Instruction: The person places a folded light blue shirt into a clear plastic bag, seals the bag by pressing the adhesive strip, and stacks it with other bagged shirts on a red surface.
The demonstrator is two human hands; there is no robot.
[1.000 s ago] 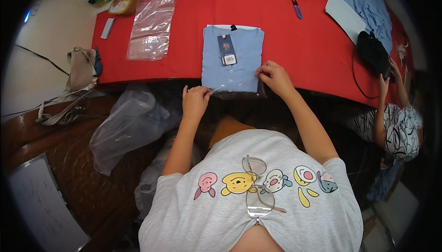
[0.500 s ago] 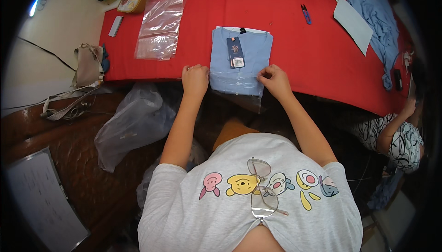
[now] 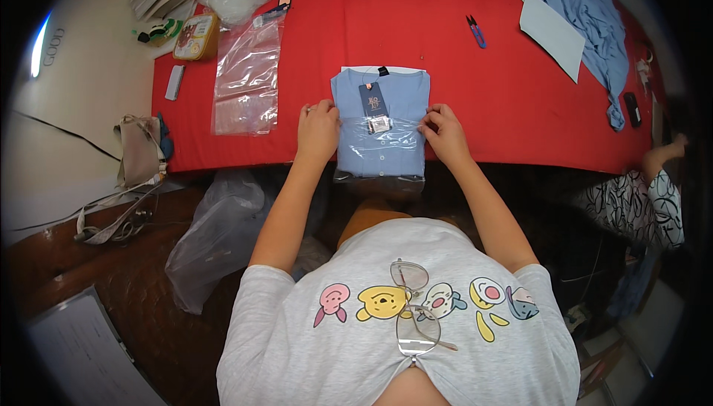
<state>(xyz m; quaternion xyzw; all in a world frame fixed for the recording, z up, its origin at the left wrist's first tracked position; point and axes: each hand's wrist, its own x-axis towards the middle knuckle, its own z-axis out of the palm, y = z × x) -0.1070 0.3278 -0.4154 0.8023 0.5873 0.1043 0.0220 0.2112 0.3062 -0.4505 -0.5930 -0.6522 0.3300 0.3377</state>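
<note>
A folded light-blue garment [image 3: 405,98] with buttons lies at the red table's near edge, its lower end overhanging. A clear plastic bag [image 3: 371,148] covers its lower half, and the bag's mouth crosses the bottom of a dark blue hang tag [image 3: 370,102]. White card shows behind the neckline. My left hand [image 3: 319,133] pinches the bag's left edge beside the garment. On the opposite edge, my right hand [image 3: 445,137] pinches the bag between thumb and fingers.
Flat clear bags [image 3: 249,79] lie to the left, near a yellow tub [image 3: 197,37] and a small white box [image 3: 174,82]. Thread snips [image 3: 476,32], a white sheet [image 3: 553,35] and blue garments [image 3: 587,27] lie to the right. Another person's patterned sleeve [image 3: 631,202] shows at far right.
The bag's mouth has slid farther up the garment, reaching the lower part of the tag. Both hands have moved with it. The whole view has shifted slightly.
</note>
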